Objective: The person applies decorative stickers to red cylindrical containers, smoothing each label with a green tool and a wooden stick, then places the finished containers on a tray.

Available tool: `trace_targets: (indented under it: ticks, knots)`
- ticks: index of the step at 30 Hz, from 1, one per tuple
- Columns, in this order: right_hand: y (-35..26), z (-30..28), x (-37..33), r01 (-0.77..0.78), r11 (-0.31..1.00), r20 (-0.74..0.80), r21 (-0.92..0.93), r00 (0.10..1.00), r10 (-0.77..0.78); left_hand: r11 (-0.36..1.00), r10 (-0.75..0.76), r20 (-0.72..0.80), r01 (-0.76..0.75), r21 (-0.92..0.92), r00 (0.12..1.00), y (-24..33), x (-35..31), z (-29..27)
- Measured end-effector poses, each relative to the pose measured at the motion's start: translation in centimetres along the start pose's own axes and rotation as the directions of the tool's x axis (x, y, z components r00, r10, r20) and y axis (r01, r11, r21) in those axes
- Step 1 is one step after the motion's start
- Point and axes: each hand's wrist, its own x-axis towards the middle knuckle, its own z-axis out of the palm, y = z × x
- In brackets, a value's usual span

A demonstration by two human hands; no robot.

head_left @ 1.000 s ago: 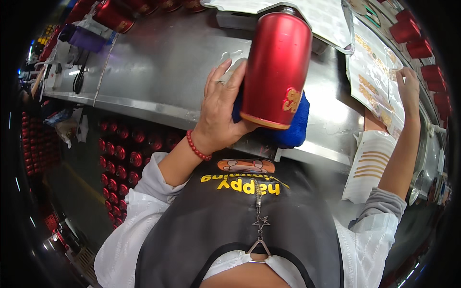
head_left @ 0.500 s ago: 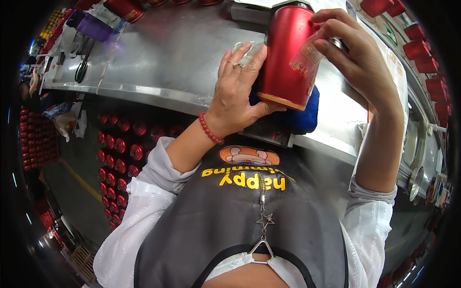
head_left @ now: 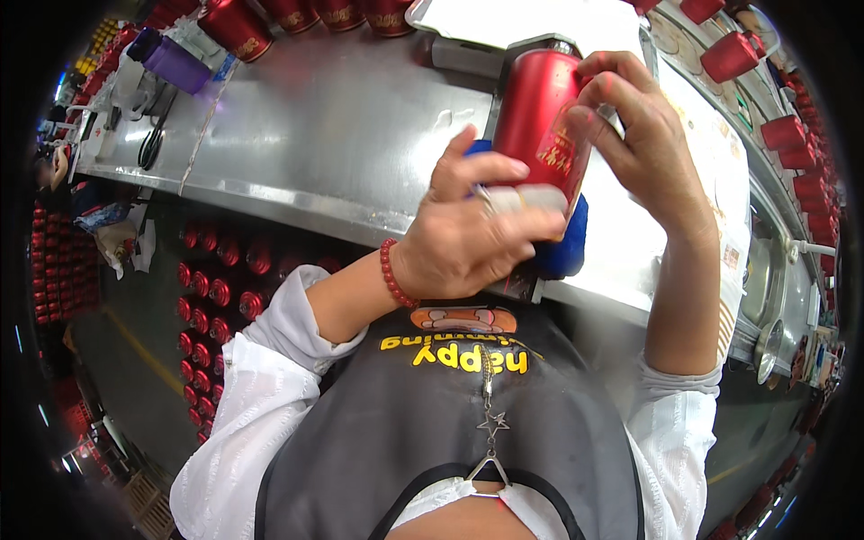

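The fingers [head_left: 504, 169] of the left hand [head_left: 463, 238] are curling around the lower end of a red can [head_left: 540, 126], holding it together with a blue cloth [head_left: 558, 243] that is bunching underneath it. The right hand [head_left: 643, 148] is gripping the can's upper right side, its fingers wrapping closed over the printed face. The can is tilting above the near edge of the steel bench [head_left: 342, 135], roughly at the middle of that edge, and whether it is touching the bench cannot be told. A red bead bracelet [head_left: 393, 274] is sitting on the left wrist. Along the far edge more red cans [head_left: 234, 27] are standing in a row, with a purple bottle [head_left: 171, 63] near the far left corner. Below the near edge, rows of red cans [head_left: 216, 288] are lying stacked
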Motion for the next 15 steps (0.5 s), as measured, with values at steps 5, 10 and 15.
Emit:
trace_targets:
  ticks: [5,10,15]
  knots:
    - [-0.2,0.1,0.3,-0.051,0.998,0.015,0.022,0.999,0.051,0.887,-0.408,-0.116,0.363,-0.284,0.906,-2.4,3.1,1.9]
    - [0.3,0.4,0.9,-0.055,0.998,-0.018,0.040,0.998,0.056,0.802,-0.486,0.005,0.448,-0.395,0.874,-4.5,3.8,4.0]
    - [0.3,1.0,0.1,-0.131,0.991,-0.284,-0.032,0.952,0.116,0.578,-0.609,0.120,0.542,-0.610,0.784,-3.8,3.6,3.8]
